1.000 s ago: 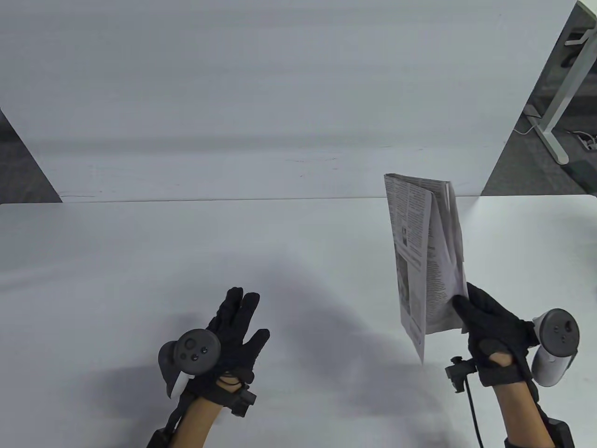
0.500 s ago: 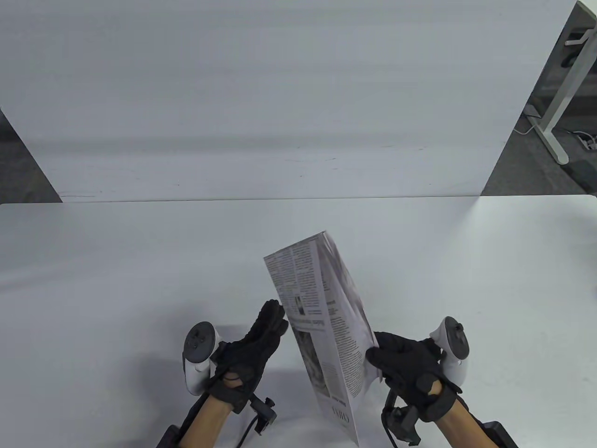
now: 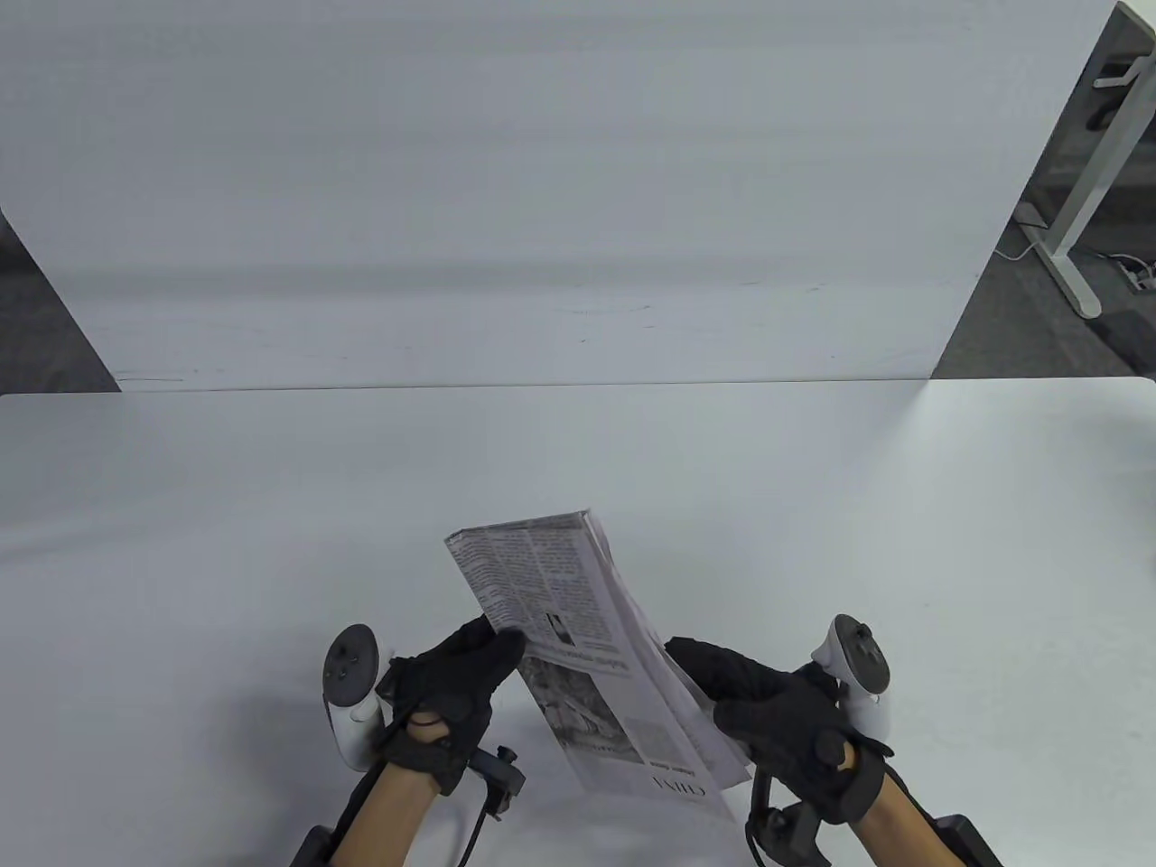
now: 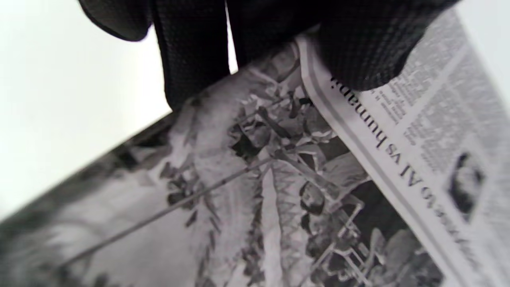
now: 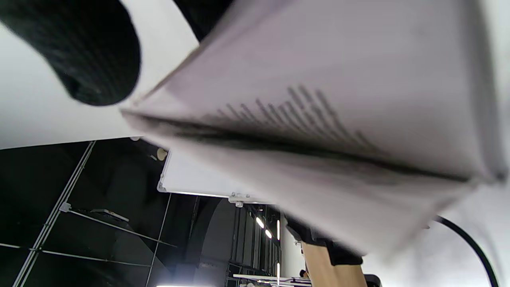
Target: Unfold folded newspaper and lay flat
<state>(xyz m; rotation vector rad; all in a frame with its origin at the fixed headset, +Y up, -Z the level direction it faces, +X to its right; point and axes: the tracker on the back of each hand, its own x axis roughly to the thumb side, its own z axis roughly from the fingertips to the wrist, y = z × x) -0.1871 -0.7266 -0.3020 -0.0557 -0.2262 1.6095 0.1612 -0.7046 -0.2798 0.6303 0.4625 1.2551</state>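
Note:
A folded newspaper (image 3: 578,641) is held above the white table (image 3: 813,506) near its front edge, tilted with its printed face up. My left hand (image 3: 470,664) grips its left edge, thumb on the printed face, as the left wrist view shows with fingers (image 4: 358,52) on the page (image 4: 279,179). My right hand (image 3: 731,686) grips the right edge of the fold. In the right wrist view the paper's layers (image 5: 318,119) fill the frame, blurred, with a gloved finger (image 5: 87,52) beside them.
A second white table (image 3: 506,181) stands behind the near one. A white desk leg (image 3: 1075,226) and cables on dark floor show at the far right.
My right hand carried the newspaper from the right side to the front middle and tipped it flatter. My left hand moved in and took hold of its left edge.

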